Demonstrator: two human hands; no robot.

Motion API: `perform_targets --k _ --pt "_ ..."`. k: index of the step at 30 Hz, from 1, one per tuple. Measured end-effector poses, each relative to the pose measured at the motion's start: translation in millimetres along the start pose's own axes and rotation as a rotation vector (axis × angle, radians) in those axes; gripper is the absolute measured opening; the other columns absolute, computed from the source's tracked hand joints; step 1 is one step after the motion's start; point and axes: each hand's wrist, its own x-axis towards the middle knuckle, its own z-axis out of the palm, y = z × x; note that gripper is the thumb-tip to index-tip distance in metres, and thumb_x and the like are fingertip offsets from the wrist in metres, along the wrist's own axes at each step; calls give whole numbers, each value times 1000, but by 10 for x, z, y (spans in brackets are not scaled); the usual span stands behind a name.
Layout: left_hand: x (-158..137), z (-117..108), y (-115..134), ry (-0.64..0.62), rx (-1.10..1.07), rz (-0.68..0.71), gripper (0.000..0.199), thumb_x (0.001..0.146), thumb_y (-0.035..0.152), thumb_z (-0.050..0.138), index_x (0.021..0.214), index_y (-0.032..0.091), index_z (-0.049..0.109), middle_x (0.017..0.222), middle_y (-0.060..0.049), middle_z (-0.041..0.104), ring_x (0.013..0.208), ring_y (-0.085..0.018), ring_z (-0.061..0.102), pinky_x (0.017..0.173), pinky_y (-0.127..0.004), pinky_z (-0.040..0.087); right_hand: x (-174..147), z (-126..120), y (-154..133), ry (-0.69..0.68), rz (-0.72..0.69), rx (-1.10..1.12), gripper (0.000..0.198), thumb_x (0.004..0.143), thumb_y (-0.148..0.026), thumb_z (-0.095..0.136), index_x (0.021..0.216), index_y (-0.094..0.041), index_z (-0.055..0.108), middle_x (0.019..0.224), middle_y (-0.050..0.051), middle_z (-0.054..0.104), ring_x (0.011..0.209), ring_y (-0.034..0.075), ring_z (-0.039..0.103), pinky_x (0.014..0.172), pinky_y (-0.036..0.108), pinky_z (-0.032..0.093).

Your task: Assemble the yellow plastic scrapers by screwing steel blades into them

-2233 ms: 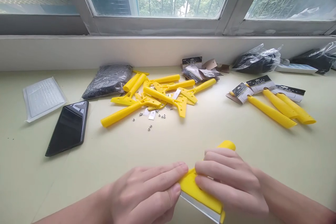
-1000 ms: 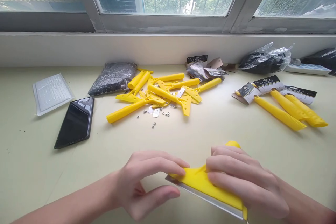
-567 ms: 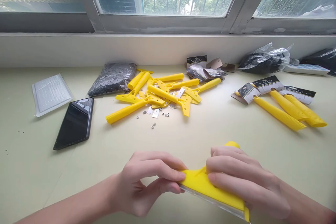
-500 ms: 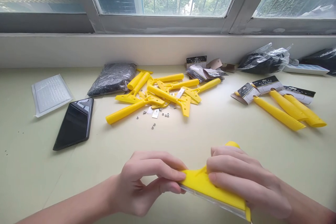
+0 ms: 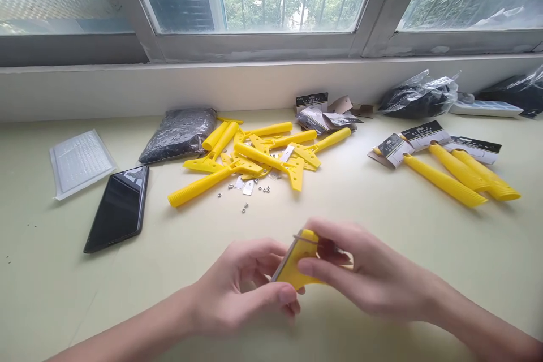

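Note:
A yellow plastic scraper [image 5: 299, 263] is held above the near part of the table, its head tilted so that the long straight edge faces up and left. My right hand [image 5: 360, 274] grips it, thumb on the flat of the head and fingers around behind; most of the handle is hidden. At the lower corner of the head, my left hand [image 5: 250, 283] closes on it with the thumb in front and fingers behind. A thin dark strip [image 5: 306, 238], blurred, crosses the top end of the head; what it is I cannot make out.
Farther back lies a pile of yellow scrapers [image 5: 271, 150], with small nuts [image 5: 263, 189] and blades [image 5: 248, 187] before it. A phone [image 5: 119, 209] lies left, beside a clear plastic pack [image 5: 82, 163]. Carded scrapers [image 5: 445, 181] lie right. Black bags [image 5: 180, 131] stand near the wall.
The scraper has turned from lying flat, long edge toward me, to a steep tilt with that edge facing left. Both hands have regripped, and the right hand has moved left.

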Motion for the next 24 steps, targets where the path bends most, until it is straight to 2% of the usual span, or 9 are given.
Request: perform_targets --k 2,5,9,13,15,17,20,24 --pt "3 4 -5 0 29 -56 25 98 34 67 111 12 67 96 -12 73 81 -21 77 76 -35 65 36 48 -13 -67 88 160 14 103 -23 59 89 -20 58 78 -1 68 65 11 55 57 24 40" --pt "19 -2 10 7 1 -112 26 100 39 63 102 13 61 93 -12 73 81 -22 78 76 -36 65 83 113 21 -115 143 418 15 102 -27 62 90 -20 55 86 2 73 78 16 69 65 26 46" --pt "48 -27 51 0 -53 -181 29 101 42 59 105 14 59 94 -12 74 78 -24 79 72 -37 66 110 127 84 -106 184 529 23 99 -38 67 94 -19 57 87 4 72 81 20 71 66 30 49" --pt "54 -45 43 6 -49 -187 30 101 43 59 100 13 58 91 -13 75 76 -24 79 69 -35 65 104 116 101 -84 179 455 25 98 -39 69 93 -18 57 86 3 70 79 19 68 66 30 49" --pt "50 -50 27 0 -55 -177 30 101 43 60 99 14 57 89 -13 76 74 -24 79 67 -35 65 101 118 107 -59 143 389 19 100 -35 64 95 -18 57 86 2 67 76 17 65 64 29 48" --pt "47 -56 15 -7 -79 -176 30 100 44 61 99 14 56 89 -14 76 73 -24 79 65 -34 65 96 123 125 17 69 294 13 103 -29 56 110 -19 59 84 0 63 70 14 59 62 27 45" --pt "51 -70 11 -9 -118 -183 30 99 44 63 98 15 55 90 -15 77 72 -24 79 65 -33 65 85 134 169 171 -78 103 27 104 -24 52 130 -22 58 81 -2 58 65 11 50 58 26 42" --pt "60 -81 11 -12 -131 -190 30 97 42 67 97 15 54 90 -14 77 72 -23 79 65 -33 64 77 157 214 246 -185 -19 21 103 -23 57 123 -21 64 84 -1 61 65 10 50 58 23 44"
